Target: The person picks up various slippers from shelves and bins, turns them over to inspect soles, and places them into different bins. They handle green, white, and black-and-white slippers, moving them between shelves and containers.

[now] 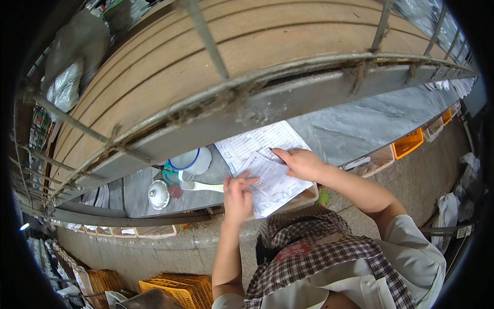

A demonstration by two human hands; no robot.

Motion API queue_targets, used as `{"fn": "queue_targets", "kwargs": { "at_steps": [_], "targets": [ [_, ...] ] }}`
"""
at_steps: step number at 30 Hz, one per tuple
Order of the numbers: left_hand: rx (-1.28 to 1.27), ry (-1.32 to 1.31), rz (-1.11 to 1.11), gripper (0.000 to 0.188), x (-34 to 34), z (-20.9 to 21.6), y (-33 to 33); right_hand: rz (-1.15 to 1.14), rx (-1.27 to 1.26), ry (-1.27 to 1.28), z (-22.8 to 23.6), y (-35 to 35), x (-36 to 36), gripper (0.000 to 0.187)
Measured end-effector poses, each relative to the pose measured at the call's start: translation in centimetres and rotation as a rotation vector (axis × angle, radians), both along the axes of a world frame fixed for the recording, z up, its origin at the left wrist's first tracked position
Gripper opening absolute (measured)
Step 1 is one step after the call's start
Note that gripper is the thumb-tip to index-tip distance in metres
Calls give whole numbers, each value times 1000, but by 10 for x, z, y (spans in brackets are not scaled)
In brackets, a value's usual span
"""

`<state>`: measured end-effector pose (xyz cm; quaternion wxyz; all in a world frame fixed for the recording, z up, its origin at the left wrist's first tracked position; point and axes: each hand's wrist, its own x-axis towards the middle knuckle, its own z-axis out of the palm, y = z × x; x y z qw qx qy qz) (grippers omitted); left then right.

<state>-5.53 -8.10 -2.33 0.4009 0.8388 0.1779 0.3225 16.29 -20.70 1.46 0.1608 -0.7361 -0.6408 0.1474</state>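
A small printed paper slip [266, 174] lies over larger printed sheets [280, 135] on the grey marbled tabletop [342, 126]. My right hand [302, 164] pinches the slip at its right edge, with the index finger stretched across the upper corner. Over the slip's left edge, my left hand [237, 200] rests its fingertips, the fingers apart and slightly bent. Left of it lie a white-handled brush [203, 187], a reddish-brown block [175, 192] and a white lidded pot or knob-topped lid [158, 195]. A white enamel mug with a blue rim [198, 160] stands behind them.
A metal rail [247, 110] with upright bars and a wooden slatted surface [288, 31] crosses beyond the papers. Orange and white baskets [408, 143] sit under the table's right edge. Yellow crates [177, 289] stand on the floor at lower left, and white plastic bags [446, 208] at far right.
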Motion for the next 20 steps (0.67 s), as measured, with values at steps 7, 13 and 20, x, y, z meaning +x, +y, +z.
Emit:
{"fn": "queue_targets", "kwargs": {
  "at_steps": [7, 13, 20],
  "targets": [
    [362, 279, 260, 36, 23, 20, -6, 47, 157, 29, -13, -29, 12, 46],
    [385, 468, 253, 42, 30, 28, -24, 44, 228, 63, -16, -54, 16, 41],
    [318, 635, 215, 51, 35, 28, -28, 87, 356, 368, -35, -65, 44, 59]
  ]
}}
